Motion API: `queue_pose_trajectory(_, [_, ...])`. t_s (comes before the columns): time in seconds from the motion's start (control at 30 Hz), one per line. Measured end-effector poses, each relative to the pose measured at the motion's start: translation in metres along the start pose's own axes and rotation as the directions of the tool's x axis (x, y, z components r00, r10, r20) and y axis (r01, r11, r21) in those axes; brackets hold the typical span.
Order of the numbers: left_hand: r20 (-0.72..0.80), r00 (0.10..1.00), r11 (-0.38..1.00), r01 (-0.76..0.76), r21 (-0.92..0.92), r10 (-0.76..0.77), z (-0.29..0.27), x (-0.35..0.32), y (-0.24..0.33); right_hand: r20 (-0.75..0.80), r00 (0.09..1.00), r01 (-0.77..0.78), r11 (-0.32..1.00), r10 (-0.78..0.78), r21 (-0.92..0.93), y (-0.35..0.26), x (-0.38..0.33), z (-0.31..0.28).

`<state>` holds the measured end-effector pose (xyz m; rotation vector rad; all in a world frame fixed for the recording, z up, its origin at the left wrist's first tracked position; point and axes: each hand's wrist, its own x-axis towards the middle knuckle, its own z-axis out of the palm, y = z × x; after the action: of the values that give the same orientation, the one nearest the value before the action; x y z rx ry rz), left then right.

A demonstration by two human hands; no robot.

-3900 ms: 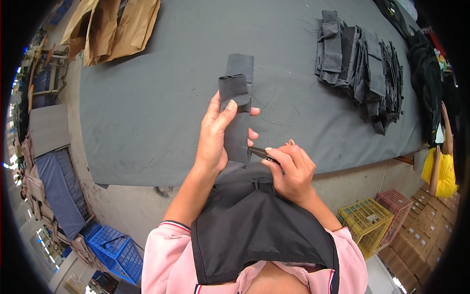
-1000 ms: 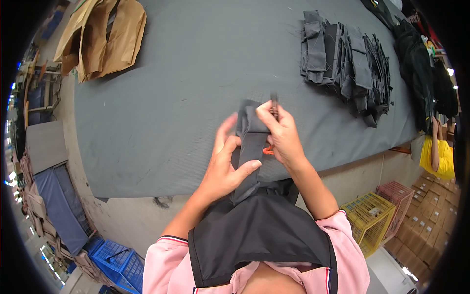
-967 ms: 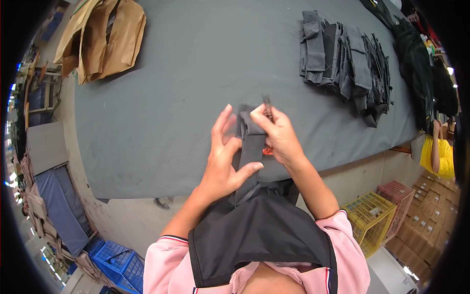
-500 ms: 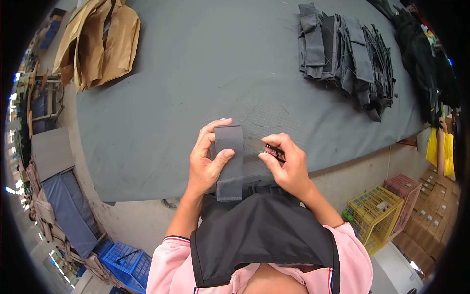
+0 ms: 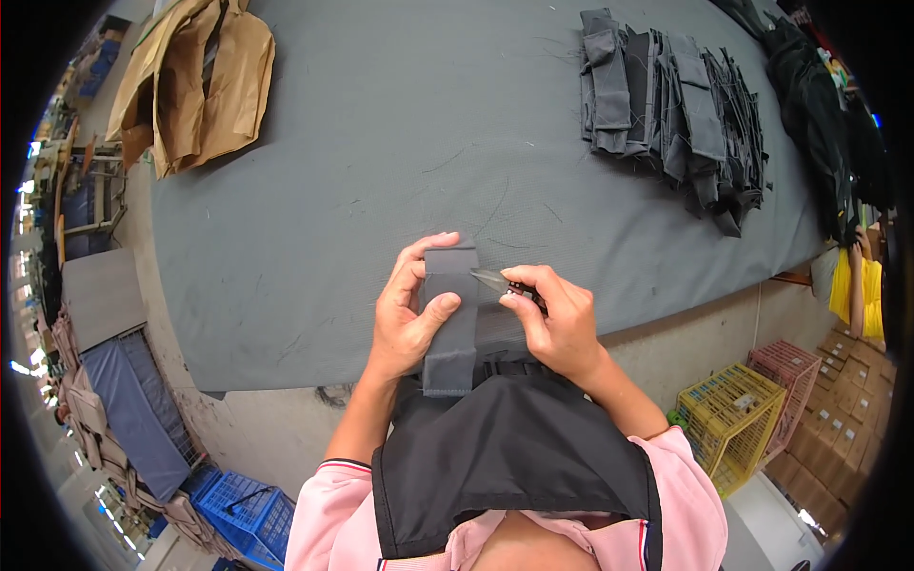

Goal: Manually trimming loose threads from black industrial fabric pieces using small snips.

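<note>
My left hand (image 5: pixel 407 319) grips a dark grey fabric strip (image 5: pixel 449 328), its thumb pressed on the front and the other fingers behind. The strip hangs lengthwise towards my black apron (image 5: pixel 514 457). In my right hand (image 5: pixel 562 319) is a small pair of thread snips (image 5: pixel 493 280) with a black handle. The snips' blades point left, their tips at the strip's right edge near its upper end. Whether the tips touch the cloth or a thread, I cannot tell.
The table (image 5: pixel 381 114) has a grey cloth cover with loose threads on it. A pile of grey fabric strips (image 5: pixel 657 105) lies at the far right, a brown paper bag (image 5: pixel 214 86) at the far left. Yellow crate (image 5: pixel 728 404) and blue crate (image 5: pixel 249 514) stand below. A person in yellow (image 5: pixel 862 285) is at right.
The snips' blades, blurred before, now show plainly at the strip's edge. My left hand and the strip have shifted slightly to the right.
</note>
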<state>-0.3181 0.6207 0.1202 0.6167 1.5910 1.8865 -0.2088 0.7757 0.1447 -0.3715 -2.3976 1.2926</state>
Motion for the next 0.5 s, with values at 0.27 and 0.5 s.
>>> queue_pose_trajectory(0.27, [0.020,0.999,0.999,-0.031,0.036,0.030,-0.002,0.004,0.004,-0.030,0.998,-0.058,0.996,0.060,0.062,0.001,-0.004,-0.003])
queue_pose_trajectory(0.5, [0.058,0.998,0.995,-0.038,0.089,0.033,-0.002,0.005,0.004,0.073,0.996,-0.052,0.998,0.049,0.040,-0.002,0.008,-0.007])
